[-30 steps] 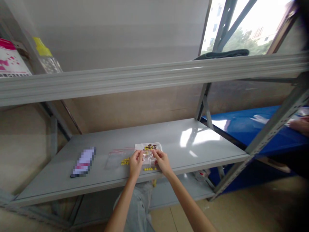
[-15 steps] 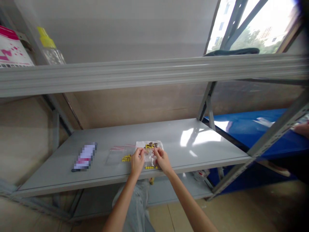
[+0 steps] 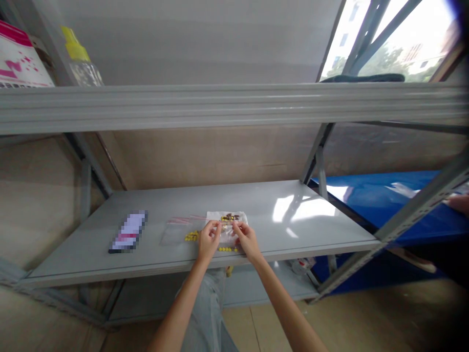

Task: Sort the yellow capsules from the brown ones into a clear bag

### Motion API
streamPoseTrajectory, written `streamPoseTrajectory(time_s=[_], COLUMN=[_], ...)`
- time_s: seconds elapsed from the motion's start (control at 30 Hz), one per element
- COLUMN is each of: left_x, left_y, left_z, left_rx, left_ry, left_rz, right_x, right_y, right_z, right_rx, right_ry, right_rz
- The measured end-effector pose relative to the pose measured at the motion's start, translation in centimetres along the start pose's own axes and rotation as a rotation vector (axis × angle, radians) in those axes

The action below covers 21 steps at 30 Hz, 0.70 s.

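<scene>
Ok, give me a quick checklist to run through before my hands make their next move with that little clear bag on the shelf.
1. Both hands on the bag: left hand and right hand pinch the clear bag at its sides: ok.
2. Bag supported: it sits low over the shelf; lifted or resting: cannot tell.
3. Bag mouth open or sealed: cannot tell.
4. Loose yellow beads lie left of the left hand, apart from it: ok.
5. Spare bag lies flat further left, out of the way: ok.
6. Yellow beads near the shelf's front edge could roll off: not ok.

Grey metal shelving point(image 3: 227, 105) against beige wall point(image 3: 205, 156), bright window point(image 3: 395, 44) right.
</scene>
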<state>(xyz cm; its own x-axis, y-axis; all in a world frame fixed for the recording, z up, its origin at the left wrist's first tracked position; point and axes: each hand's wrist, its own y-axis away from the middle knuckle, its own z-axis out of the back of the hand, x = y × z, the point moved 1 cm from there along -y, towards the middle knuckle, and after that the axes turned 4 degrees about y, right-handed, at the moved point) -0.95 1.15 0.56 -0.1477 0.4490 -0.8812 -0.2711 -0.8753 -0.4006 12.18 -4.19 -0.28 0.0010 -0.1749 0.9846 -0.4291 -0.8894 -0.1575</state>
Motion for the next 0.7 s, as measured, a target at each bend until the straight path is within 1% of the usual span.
streamPoseTrajectory(time_s=[0.17, 0.3, 0.53, 0.63, 0.7], left_x=[-0.30, -0.32, -0.11, -0.03, -0.05], left_y=[-0.01, -0.07, -0.19, -0.22, -0.21], left_z=[0.07, -0.12, -0.19, -0.10, -0.02], left_rx=[-0.046, -0.013, 0.030, 0.040, 0.034], left_ry=[0.012, 0.007, 0.003, 0.031, 0.065], left_rz=[0.017, 0.008, 0.020, 0.015, 0.022], right_x=[-0.22, -0.47, -0.30, -0.17, -0.06], right_y=[-0.08, -0.11, -0.03, 0.07, 0.13], right_z=[0.05, 0.08, 0.04, -0.06, -0.19], right_rx=[0.001, -0.009, -0.048, -0.038, -0.011], right_ry=[-0.004, -0.005, 0.076, 0.089, 0.072], right_rz=[0.002, 0.003, 0.087, 0.096, 0.071])
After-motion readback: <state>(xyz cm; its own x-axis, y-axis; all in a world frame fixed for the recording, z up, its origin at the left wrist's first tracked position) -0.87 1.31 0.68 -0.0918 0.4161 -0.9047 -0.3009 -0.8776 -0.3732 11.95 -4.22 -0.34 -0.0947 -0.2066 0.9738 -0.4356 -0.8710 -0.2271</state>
